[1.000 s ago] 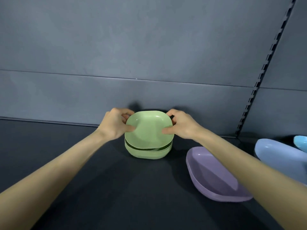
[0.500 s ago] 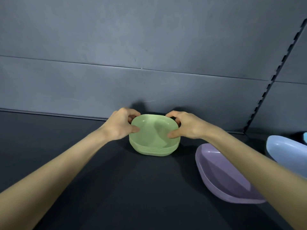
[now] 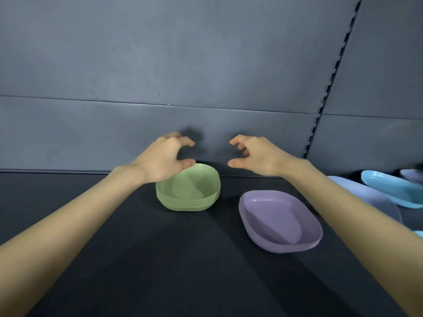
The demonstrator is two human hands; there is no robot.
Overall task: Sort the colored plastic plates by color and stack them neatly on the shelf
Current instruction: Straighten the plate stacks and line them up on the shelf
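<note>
A stack of several green plates [image 3: 190, 193] stands on the dark shelf [image 3: 160, 259] near the back wall. My left hand [image 3: 163, 160] hovers just above the stack's left rear corner, fingers loosely curled, holding nothing. Above and to the right of the stack, my right hand [image 3: 254, 155] hangs in the same loose curl, also holding nothing. A purple plate [image 3: 280, 219] lies to the right of the green stack, under my right forearm.
At the right edge lie a lavender-blue plate [image 3: 370, 200] and a light blue plate [image 3: 393, 191], with another plate partly visible behind. The grey back wall [image 3: 206, 76] rises behind the stack, with a slotted upright [image 3: 329, 88] at right.
Both hands have let go of the top green plate, which now sits nested on the stack, and have lifted up and slightly apart.
</note>
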